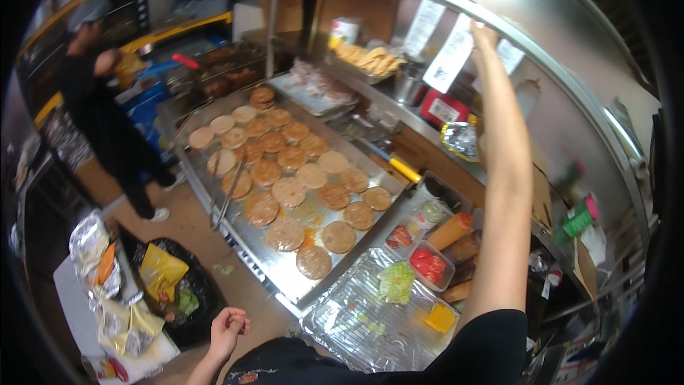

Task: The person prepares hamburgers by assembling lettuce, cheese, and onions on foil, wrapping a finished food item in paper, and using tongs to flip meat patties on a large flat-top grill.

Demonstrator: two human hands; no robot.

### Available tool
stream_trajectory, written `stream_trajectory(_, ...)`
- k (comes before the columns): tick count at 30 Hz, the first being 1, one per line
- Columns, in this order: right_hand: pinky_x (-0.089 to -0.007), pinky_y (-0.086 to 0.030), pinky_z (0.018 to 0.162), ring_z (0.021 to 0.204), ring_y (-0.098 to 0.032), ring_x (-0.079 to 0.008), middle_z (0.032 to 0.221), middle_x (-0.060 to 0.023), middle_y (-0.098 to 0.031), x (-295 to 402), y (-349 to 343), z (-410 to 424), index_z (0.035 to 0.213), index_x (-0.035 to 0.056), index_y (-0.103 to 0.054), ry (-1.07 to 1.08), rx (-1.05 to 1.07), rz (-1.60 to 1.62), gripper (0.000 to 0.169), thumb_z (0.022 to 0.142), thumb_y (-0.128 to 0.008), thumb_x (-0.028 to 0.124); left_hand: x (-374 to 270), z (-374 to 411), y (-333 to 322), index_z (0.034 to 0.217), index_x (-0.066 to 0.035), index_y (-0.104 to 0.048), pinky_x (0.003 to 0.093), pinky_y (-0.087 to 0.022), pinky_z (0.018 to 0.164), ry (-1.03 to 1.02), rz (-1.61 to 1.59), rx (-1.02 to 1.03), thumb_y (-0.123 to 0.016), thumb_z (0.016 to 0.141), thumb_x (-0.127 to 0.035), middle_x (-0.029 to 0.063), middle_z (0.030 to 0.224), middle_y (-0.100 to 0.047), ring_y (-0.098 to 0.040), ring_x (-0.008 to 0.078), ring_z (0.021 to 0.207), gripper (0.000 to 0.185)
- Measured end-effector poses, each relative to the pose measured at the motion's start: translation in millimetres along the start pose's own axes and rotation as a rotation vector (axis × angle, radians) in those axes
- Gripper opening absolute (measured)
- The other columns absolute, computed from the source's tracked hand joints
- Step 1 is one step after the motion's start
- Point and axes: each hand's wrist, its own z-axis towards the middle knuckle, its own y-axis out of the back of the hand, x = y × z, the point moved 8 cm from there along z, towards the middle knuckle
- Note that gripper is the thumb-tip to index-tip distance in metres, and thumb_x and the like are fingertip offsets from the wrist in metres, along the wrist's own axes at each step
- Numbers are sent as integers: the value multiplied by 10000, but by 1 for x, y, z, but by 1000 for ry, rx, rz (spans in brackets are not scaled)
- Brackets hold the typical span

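Note:
My right hand (483, 36) is raised to the metal rail of the shelf rack, its fingers at the top edge of a hanging paper slip (450, 53); whether they grip it cannot be told. Two more slips hang beside it. Low in the picture, my left hand (227, 329) hovers with loosely curled fingers and holds nothing visible. Many round meat patties (288, 192) lie on the flat griddle (283, 278) before me, and metal tongs (227, 200) rest over its left edge. A foil-lined tray (342, 326) carries lettuce (396, 283) and orange-yellow cheese slices (441, 318).
A co-worker (107, 101) stands at the back left holding a yellow package. Below left are a black-lined bin (208, 299) and a white board (69, 289) with foil wraps. Sauce bottles (450, 231) and a tomato container (432, 270) line the griddle's right side.

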Motion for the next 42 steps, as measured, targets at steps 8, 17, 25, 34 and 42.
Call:
stream_trajectory(8, -361, -476, 751, 878, -629, -287, 1051, -227, -623, 77, 19, -123, 1043, -83, -617, -298, 237, -161, 426, 796, -690, 257, -52, 36, 9, 1011, -36, -517, 212, -458, 632, -188, 257, -45, -490, 861, 13, 6, 823, -552, -542, 72, 733, 160)
stream_trajectory(17, -458, -372, 1005, 1154, -435, -406, 1179, -257, -452, 208, 6, -376, 1187, -87, -408, 635, 820, -440, 533, 686, -582, -31, -90, 230, 101, 1049, 57, -427, 415, -430, 820, -359, 947, -333, -500, 914, -326, 279, 987, -533, -552, 381, 913, 413)
stream_trajectory(25, -441, -386, 1006, 1235, -427, -329, 1229, -217, -504, 218, -62, -502, 1142, -24, -537, 538, 1283, -560, 436, 708, -569, 1, -88, 279, 74, 803, 1, -482, 285, -466, 409, 114, 776, 352, -466, 945, -315, 91, 572, -596, -589, 156, 448, 347)
stream_trajectory(34, -417, -497, 652, 752, -596, -326, 780, -156, -587, 141, -247, -303, 839, 31, -614, 414, 809, -714, 152, 691, -579, 18, -79, 290, 74, 835, -6, -533, 316, -487, 463, 132, 785, 457, -526, 909, -350, 104, 620, -609, -618, 181, 502, 352)
stream_trajectory(42, -427, -468, 862, 1062, -565, -329, 1100, -181, -596, 25, -359, -200, 1132, 92, -575, 167, 718, -968, 444, 719, -692, 206, -99, 235, 104, 828, -23, -583, 371, -509, 621, 31, 778, 298, -450, 939, -365, 136, 692, -632, -651, 263, 633, 383)
